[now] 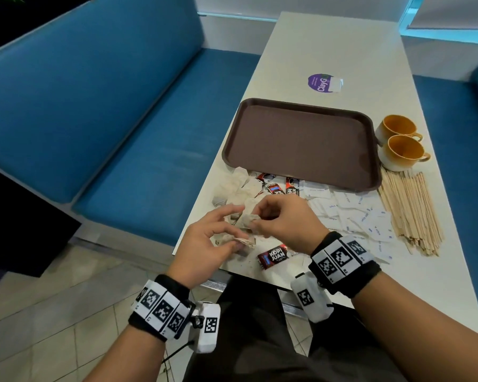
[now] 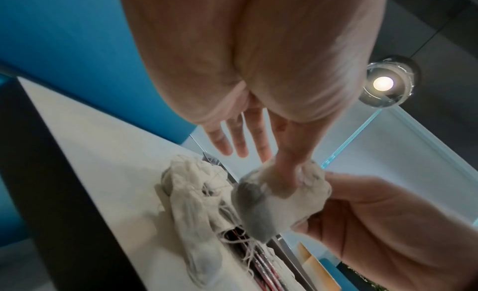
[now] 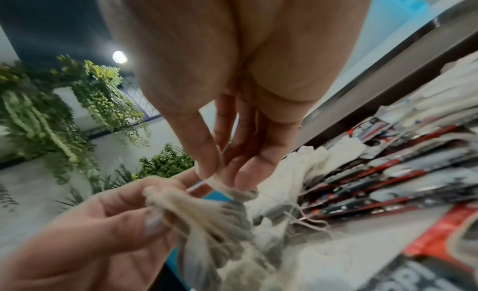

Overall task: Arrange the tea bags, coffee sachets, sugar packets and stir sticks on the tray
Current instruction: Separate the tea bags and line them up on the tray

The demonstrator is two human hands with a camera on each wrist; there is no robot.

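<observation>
You're pinching one tea bag [image 1: 249, 219] in your right hand [image 1: 283, 219] while your left hand [image 1: 209, 238] is gripping several, probably bunching them for the tray [image 1: 301, 144].

Right hand [image 3: 220, 173] pinches a tea bag [image 3: 232, 193] (blurred).

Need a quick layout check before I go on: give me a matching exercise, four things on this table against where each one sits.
Things:
1. tray
2. stir sticks
3. mugs
4. tea bag

Places:
A. pinched between left hand and right hand
B. heaped at the right edge, nearer than the mugs
C. mid-table, nothing on it
D. side by side, right of the tray

Pairs: 1-C, 2-B, 3-D, 4-A
</observation>
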